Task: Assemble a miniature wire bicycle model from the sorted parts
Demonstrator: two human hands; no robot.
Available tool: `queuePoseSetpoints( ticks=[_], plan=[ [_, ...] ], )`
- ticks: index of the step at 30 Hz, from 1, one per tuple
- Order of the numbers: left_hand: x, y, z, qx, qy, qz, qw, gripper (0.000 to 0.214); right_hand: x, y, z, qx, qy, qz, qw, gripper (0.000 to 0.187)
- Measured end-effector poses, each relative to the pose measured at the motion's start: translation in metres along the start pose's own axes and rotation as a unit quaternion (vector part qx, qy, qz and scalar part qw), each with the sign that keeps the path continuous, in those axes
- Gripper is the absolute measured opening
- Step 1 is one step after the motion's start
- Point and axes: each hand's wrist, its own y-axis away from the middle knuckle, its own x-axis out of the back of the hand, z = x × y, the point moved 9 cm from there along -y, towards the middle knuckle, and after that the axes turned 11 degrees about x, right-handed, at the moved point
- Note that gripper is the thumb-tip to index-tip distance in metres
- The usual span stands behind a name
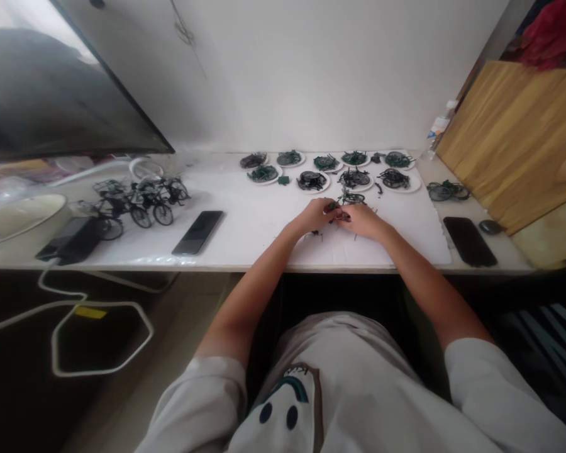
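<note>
My left hand (315,215) and my right hand (364,220) meet over the white table mat (264,220). Both are closed in a pinch on a small dark green model part (336,211) between their fingertips. Just beyond the fingers lies a partly built miniature bicycle (353,199). A few tiny dark pieces (314,234) lie on the mat under my left wrist. Behind the hands, several white plates (312,182) hold sorted dark green and black parts.
Finished miniature bicycles (139,200) stand at the left beside a black power adapter (70,239) with a white cable. One black phone (198,232) lies left of the hands, another (469,241) at the right near a mouse (490,227). A wooden board (514,138) leans at the right.
</note>
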Motion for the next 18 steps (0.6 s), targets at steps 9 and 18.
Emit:
queuePoseSetpoints(
  ticks=[9,18],
  plan=[
    [-0.0008,0.0004,0.0013,-0.005,0.005,-0.003,1.000,0.022,-0.0029,-0.0021,0.0035,0.011,0.008,0.001,1.000,0.020],
    [-0.0010,0.0020,0.0021,-0.004,-0.001,-0.003,1.000,0.024,0.0000,0.0008,0.0005,-0.004,0.011,-0.001,1.000,0.022]
  ],
)
